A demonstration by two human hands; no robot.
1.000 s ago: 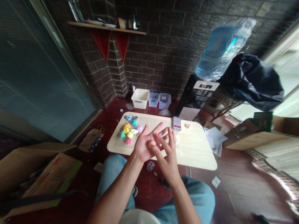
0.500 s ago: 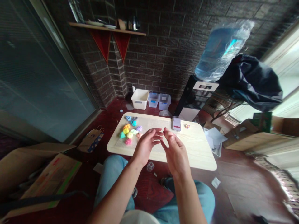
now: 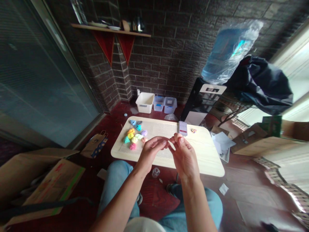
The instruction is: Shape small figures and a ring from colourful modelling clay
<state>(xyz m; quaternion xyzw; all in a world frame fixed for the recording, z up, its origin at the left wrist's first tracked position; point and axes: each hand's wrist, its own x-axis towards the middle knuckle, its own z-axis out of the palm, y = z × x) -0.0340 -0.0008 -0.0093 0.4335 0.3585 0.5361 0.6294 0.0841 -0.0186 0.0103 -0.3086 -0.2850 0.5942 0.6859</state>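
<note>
My left hand and my right hand are raised over the near half of the low table, their fingertips meeting in the middle. On the left hand, the thumb presses against the bent fingers. The right thumb and forefinger are pinched together. Anything between the fingertips is too small or hidden to make out. Left of the hands, several soft, brightly coloured lumps lie on a clear textured mat; among them are a pink lump, an orange lump and a purple lump.
A phone lies at the table's far edge, beside a small cluster of multicoloured beads or balls. Behind the table stand a white bin, two clear bins and a water dispenser. A clear plastic cup is on the floor, and cardboard boxes stand left.
The fingers of both hands have closed from a loose, spread pose into pinches. The fingertips have come together. The things on the table have stayed put.
</note>
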